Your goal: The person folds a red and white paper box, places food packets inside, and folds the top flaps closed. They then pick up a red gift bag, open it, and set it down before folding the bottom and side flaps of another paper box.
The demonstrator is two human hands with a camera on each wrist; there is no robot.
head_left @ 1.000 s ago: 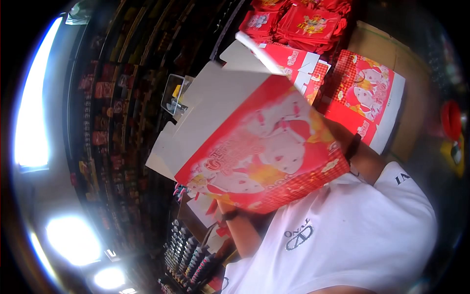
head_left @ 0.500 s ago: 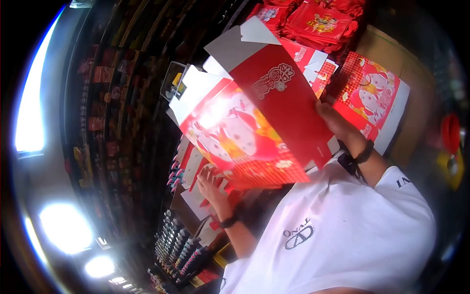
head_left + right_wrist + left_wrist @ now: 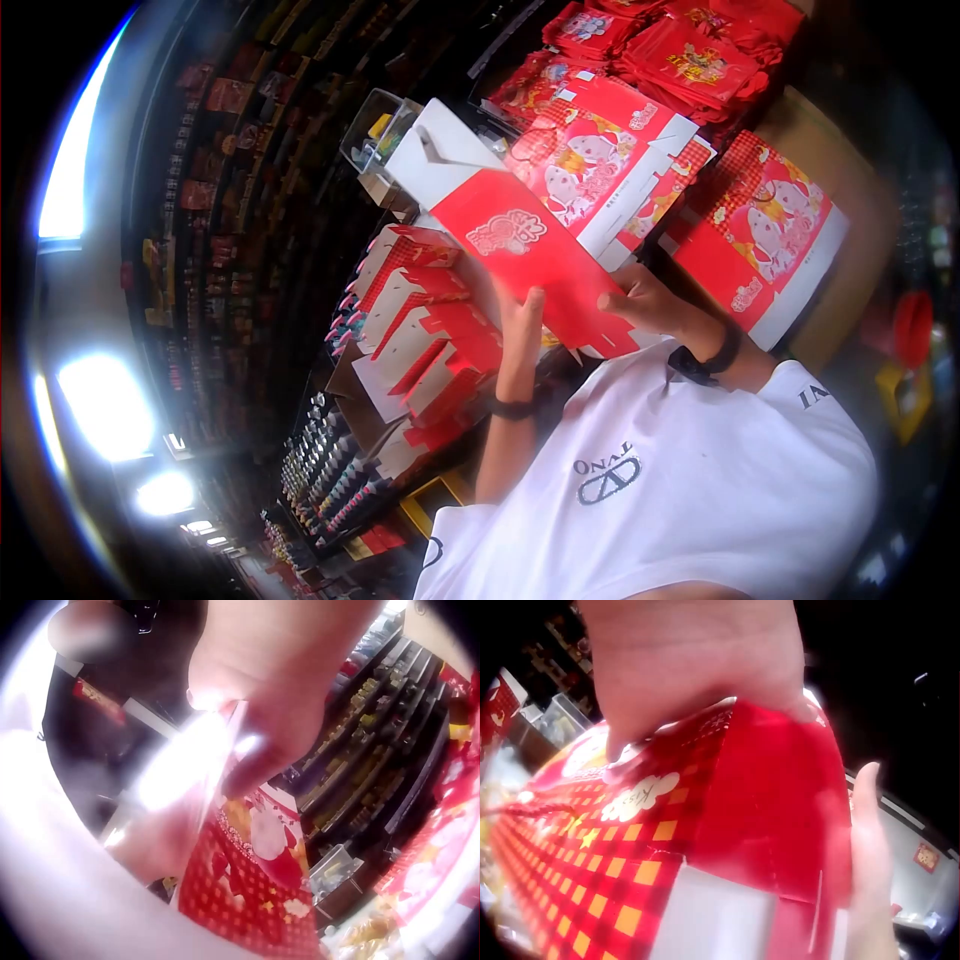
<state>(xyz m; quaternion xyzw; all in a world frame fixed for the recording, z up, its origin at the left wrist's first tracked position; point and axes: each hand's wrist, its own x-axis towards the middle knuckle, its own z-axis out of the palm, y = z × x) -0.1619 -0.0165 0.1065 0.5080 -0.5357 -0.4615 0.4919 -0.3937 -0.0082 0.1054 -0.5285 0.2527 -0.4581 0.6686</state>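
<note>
A red cardboard gift box (image 3: 510, 235) with white end flaps is held in front of the white shirt, its narrow red side with pale lettering facing the head camera. My left hand (image 3: 520, 335) grips its near left edge, thumb on the red side. On the opposite edge my right hand (image 3: 650, 303) holds it, thumb also on top. In the left wrist view the left hand (image 3: 694, 664) spans a corner of the checked box (image 3: 622, 862), with the other hand at the right. The right hand (image 3: 262, 697) pinches a box edge in the right wrist view.
Beyond the box lie printed flat boxes (image 3: 595, 165), another printed box (image 3: 765, 235) and piles of red bags (image 3: 690, 65). Several red and white cartons (image 3: 420, 310) stand at the left, near a clear plastic bin (image 3: 380, 130). Stocked shelves (image 3: 220, 160) line the far left.
The box has been turned from its broad printed face to its narrow red side and lowered. My left hand, apart from it with fingers spread half a second ago, now grips it.
</note>
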